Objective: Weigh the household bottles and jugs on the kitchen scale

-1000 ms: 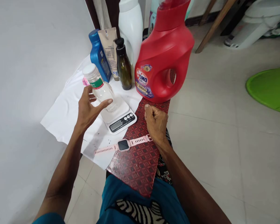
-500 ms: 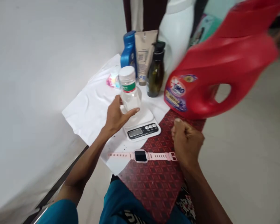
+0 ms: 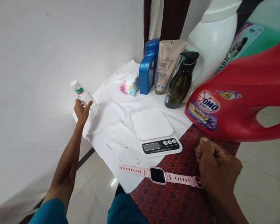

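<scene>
My left hand (image 3: 82,111) is closed around a clear plastic bottle (image 3: 86,97) with a white cap and a green label band. The bottle is at the far left edge of the white cloth (image 3: 112,118), by the wall, tilted slightly; whether its base touches the cloth I cannot tell. A white kitchen scale (image 3: 154,126) with a dark button panel sits bare in the middle. My right hand (image 3: 218,165) is curled into a fist on the red patterned table (image 3: 177,199), beside the buckle end of a pink-strapped smartwatch (image 3: 157,175).
Along the back stand a small pink-and-blue packet (image 3: 130,84), a blue bottle (image 3: 149,67), a beige tube (image 3: 168,65), a dark pump bottle (image 3: 182,82) and a white jug (image 3: 212,43). A red OMO detergent jug (image 3: 238,93) and a green container (image 3: 261,40) stand at right.
My left hand has moved the bottle off the scale and leftward to the wall side. My right fist stays by the watch. The view has shifted.
</scene>
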Motion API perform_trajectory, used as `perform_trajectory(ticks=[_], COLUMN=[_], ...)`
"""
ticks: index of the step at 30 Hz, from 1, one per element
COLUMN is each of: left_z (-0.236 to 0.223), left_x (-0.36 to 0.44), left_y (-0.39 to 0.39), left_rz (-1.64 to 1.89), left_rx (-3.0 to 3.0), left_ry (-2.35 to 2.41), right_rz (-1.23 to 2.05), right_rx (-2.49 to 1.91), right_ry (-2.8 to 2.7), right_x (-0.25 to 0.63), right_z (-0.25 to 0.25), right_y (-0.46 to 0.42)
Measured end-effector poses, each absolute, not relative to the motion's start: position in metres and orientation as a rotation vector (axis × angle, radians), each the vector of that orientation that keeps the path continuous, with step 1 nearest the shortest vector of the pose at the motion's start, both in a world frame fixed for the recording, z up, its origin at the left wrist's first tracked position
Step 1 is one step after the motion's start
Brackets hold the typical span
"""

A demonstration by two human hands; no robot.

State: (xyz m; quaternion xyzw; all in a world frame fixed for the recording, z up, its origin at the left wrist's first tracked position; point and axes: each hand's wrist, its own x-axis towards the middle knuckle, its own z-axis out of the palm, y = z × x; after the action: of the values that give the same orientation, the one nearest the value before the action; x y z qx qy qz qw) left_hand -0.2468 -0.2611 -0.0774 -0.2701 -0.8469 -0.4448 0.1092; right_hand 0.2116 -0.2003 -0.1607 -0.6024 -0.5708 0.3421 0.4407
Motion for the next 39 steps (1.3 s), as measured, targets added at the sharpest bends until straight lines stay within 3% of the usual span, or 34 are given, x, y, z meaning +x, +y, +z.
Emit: perform_trajectory(ticks=[8, 15, 22, 28, 34, 39], left_z=[-0.088, -0.095, -0.083, -0.087, -0.103, -0.105], left_x=[-0.33, -0.345, -0.27, -0.185, -0.145, -0.141], left_y=[-0.244, -0.239, -0.217, -0.117, -0.037, -0.022], left_rz=[-1.105, -1.221, -1.199, -1.172, -0.962, -1.109], left_rx=[-0.493, -0.62, -0.951, -1.63, -1.432, -1.22], left_ry=[-2.598, -2.568, -2.182, -2.165, -2.552, -2.664], right_rz=[0.926, 0.879, 0.907, 0.924, 0.918, 0.901], right_rx=[-1.527, -1.444, -1.412, -1.42, -1.369, -1.357], right_ry=[-1.327, -1.386, -1.406, -1.413, -1.42, -1.426], right_x=[0.209, 0.209, 0.211, 0.215, 0.218, 0.217], right_z=[-0.163, -0.164, -0.159, -0.161, -0.163, -0.161], right_y=[-0.2, -0.201, -0.2, -0.199, -0.196, -0.196])
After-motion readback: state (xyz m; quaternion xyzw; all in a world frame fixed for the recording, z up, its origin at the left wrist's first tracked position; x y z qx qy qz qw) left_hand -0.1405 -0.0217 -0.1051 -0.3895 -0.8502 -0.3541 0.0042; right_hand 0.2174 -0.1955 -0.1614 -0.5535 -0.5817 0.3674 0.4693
